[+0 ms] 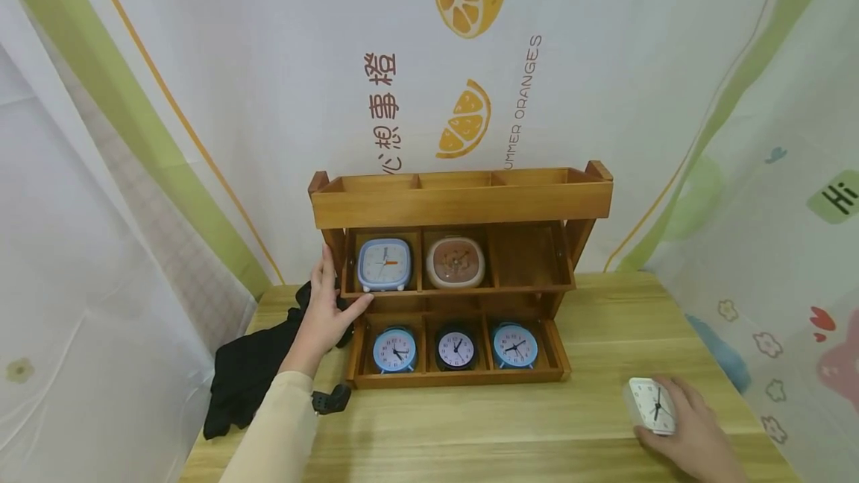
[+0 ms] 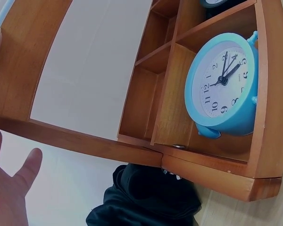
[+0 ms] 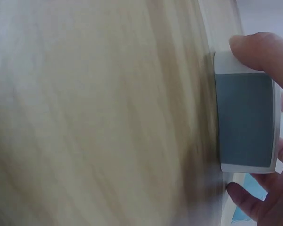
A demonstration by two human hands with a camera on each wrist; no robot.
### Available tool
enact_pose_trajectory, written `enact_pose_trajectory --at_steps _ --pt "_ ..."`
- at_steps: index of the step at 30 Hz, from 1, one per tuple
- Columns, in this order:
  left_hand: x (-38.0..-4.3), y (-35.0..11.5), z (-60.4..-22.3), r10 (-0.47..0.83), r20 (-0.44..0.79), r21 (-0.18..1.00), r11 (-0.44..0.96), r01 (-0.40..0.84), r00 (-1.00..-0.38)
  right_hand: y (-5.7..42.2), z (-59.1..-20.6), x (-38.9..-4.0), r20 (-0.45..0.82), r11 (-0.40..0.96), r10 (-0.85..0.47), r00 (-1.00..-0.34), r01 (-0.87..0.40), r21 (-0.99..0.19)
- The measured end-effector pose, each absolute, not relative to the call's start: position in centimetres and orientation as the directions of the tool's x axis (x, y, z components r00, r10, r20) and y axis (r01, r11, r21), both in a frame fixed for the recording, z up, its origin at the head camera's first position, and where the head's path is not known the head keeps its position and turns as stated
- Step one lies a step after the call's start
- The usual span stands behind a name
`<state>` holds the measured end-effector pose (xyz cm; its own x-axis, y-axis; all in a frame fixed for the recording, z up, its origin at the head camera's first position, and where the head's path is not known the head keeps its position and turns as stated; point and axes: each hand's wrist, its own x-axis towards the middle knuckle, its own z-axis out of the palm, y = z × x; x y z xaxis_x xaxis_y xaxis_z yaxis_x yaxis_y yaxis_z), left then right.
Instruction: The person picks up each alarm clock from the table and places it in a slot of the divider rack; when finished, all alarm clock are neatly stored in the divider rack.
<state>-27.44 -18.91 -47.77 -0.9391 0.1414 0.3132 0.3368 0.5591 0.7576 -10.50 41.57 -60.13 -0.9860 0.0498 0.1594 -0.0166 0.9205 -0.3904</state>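
Observation:
My left hand [image 1: 327, 317] rests against the left side of a wooden tiered rack [image 1: 463, 206], fingers straight and thumb spread toward the middle tier's front edge. That tier holds a blue-rimmed square clock [image 1: 385, 264] and a brown-faced clock [image 1: 455, 262]; its right compartment is bare. Below stand a light-blue alarm clock [image 1: 394, 349], a black one [image 1: 456, 347] and another blue one [image 1: 514, 346], one per compartment. Over the table at the right, my right hand [image 1: 698, 423] grips a small white square clock [image 1: 652, 405]. Its grey side [image 3: 245, 120] faces the right wrist camera.
Black cloth [image 1: 251, 367] lies on the wooden table [image 1: 470, 431] left of the rack. A dark strap-like object [image 1: 331, 399] shows beside my left wrist. Printed curtains [image 1: 268, 95] hang behind and on both sides.

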Motion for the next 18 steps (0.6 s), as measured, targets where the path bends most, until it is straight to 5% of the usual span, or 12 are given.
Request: enact_pose_trajectory --at_steps 10,18 --pt "-27.6 -18.7 -47.7 0.14 0.315 0.755 0.562 0.337 -0.939 40.7 -59.3 -11.0 0.335 0.898 0.033 -0.942 -0.12 -0.424" --pt "-27.6 -18.9 -47.9 0.143 0.32 0.757 0.555 0.344 -0.937 37.5 -53.1 -13.3 0.483 0.881 0.005 -0.876 -0.224 -0.417"
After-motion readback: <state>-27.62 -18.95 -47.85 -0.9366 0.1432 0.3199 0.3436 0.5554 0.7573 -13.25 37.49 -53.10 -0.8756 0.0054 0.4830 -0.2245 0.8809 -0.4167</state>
